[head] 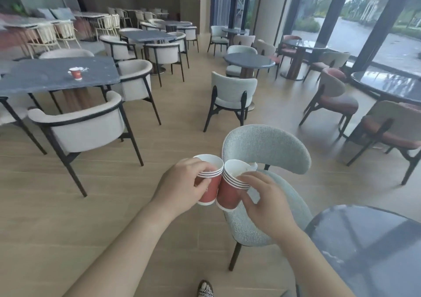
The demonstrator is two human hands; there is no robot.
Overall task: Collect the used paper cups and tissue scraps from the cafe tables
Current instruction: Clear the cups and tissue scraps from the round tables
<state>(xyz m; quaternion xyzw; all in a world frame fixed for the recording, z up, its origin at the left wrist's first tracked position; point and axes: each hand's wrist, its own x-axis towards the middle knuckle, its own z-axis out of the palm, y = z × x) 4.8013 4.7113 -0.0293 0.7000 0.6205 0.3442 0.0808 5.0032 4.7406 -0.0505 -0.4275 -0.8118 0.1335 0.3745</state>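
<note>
My left hand (pixel 182 183) grips a stack of several red paper cups (pixel 208 193) with white rims. Beside it, my right hand (pixel 262 199) holds a second stack of red paper cups (pixel 227 194); white tissue (pixel 252 166) shows inside and at the rim of its top cup. The two stacks touch side by side above the floor, in front of a grey chair. Another red paper cup (pixel 75 73) stands on the dark rectangular table (pixel 45 80) at the left, with white tissue scraps (pixel 84 69) lying next to it.
A grey upholstered chair (pixel 268 146) stands just behind the cups, and a dark round table (pixel 373 246) is at the lower right. White armchairs (pixel 82 125) surround the left table. More tables and chairs fill the room; wooden floor runs between them. Windows line the right side.
</note>
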